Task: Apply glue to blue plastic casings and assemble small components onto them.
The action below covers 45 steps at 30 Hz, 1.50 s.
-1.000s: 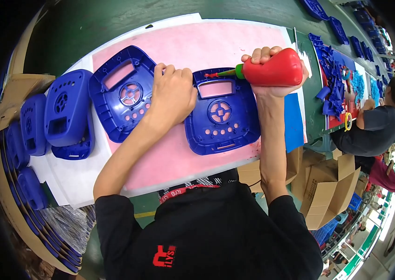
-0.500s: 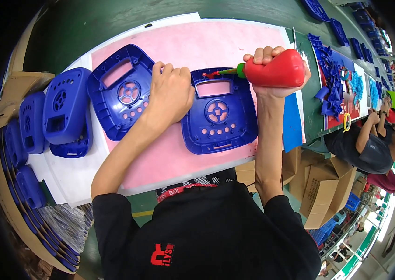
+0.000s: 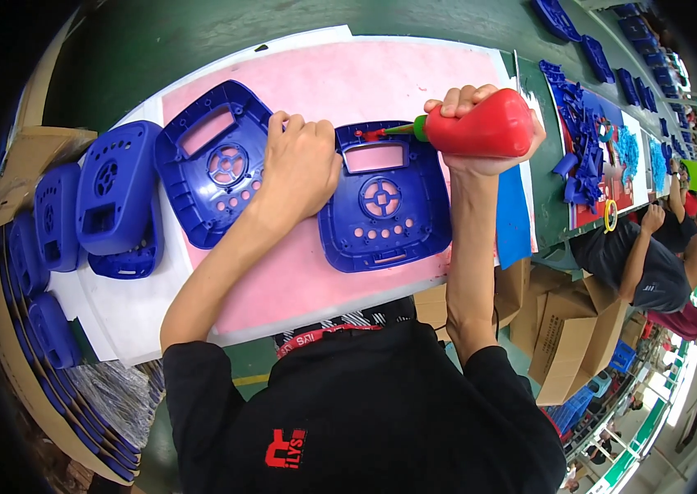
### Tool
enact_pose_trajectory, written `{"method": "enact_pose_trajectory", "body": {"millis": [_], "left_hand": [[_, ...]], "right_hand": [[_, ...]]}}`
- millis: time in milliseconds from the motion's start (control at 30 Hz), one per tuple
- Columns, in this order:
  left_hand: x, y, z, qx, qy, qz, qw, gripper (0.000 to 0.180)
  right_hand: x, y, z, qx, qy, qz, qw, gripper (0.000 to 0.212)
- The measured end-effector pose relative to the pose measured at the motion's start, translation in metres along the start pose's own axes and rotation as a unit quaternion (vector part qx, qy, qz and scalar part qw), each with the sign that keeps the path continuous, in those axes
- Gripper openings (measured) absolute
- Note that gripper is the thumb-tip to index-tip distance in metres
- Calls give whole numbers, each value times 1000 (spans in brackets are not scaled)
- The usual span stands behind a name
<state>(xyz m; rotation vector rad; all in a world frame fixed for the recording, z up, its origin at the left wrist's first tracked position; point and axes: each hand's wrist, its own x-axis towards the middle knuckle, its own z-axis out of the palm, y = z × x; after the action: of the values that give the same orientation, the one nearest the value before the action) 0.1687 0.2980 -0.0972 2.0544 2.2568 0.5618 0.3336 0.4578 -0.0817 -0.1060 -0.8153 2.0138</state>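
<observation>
My right hand (image 3: 480,103) is wrapped round a red squeeze bottle (image 3: 488,128), tipped sideways. The bottle's green tapered nozzle (image 3: 402,128) points left over the top edge of a blue plastic housing (image 3: 414,193), where some red shows at its tip. This housing lies open side up on the pink sheet. Along its upper left edge rests my left hand (image 3: 303,165), palm down with curled fingers; whatever is in them is hidden. A second blue housing (image 3: 184,185), also open side up, lies left of that hand, partly covered by it.
More blue housings (image 3: 118,189) stand at the left beside a cardboard box (image 3: 39,169). Blue parts (image 3: 583,165) and a yellow tape roll (image 3: 610,216) lie on the table to the right. Co-workers (image 3: 653,255) sit beyond, with an open carton (image 3: 575,337) nearer me.
My right hand and the bottle have shifted slightly left, nozzle still over the housing's top edge. My left hand stays about where it was. A co-worker at the right has moved an arm.
</observation>
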Motion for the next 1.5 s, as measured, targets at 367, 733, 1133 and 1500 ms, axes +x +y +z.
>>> {"method": "enact_pose_trajectory", "body": {"millis": [367,733,1133,1500], "left_hand": [[0,0,-1,-13,-2,-1,1000,12],[0,-1,0,-5,10,4,1000,17],[0,1,-1,-18,5,-8,1000,12],[1,-1,1,-15,10,0,1000,15]], "right_hand": [[2,-20,-10,-41,-20,-39,998,74],[-5,-17,-12,-30,-8,-44,999,72],[-22,-22,-13,-13,121,-42,992,65],[-19,-24,1,-32,141,-23,989,64]]}}
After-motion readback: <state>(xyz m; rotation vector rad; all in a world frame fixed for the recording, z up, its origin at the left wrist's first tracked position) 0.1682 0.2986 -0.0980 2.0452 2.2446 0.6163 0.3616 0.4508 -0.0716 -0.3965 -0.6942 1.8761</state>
